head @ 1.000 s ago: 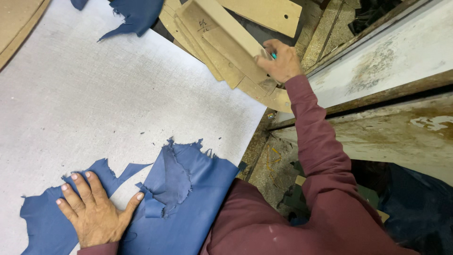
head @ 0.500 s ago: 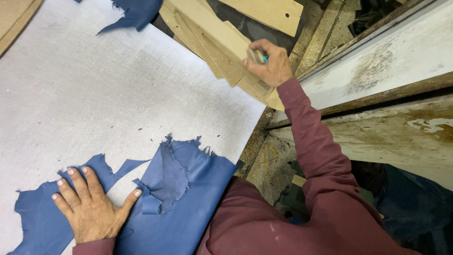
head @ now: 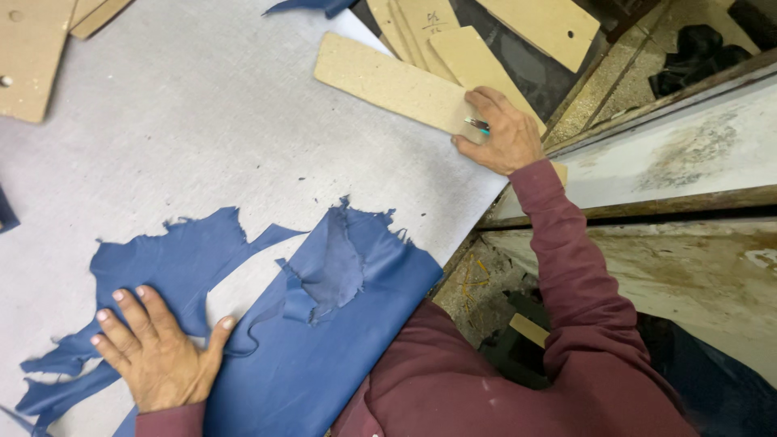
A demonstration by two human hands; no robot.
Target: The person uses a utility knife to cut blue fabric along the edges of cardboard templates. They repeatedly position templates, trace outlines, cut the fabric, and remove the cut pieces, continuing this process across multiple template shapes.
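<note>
1. The left hand [head: 158,352] lies open, fingers spread flat on the torn blue leather [head: 324,340], which hangs over the near table edge.
2. The grey table [head: 202,137] lies bare beyond.
3. The right hand [head: 502,133] grips a long cardboard strip [head: 388,81] and a small tool [head: 477,124].
4. More cardboard patterns [head: 453,40] overlap behind it, at the table's far edge.

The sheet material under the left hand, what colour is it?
Blue; the sheet material lies under the left hand, clearest in the head view.

blue leather [head: 324,356] cut off at btm edge, small tool [head: 477,125] mostly hidden in right hand [head: 503,133]
</note>
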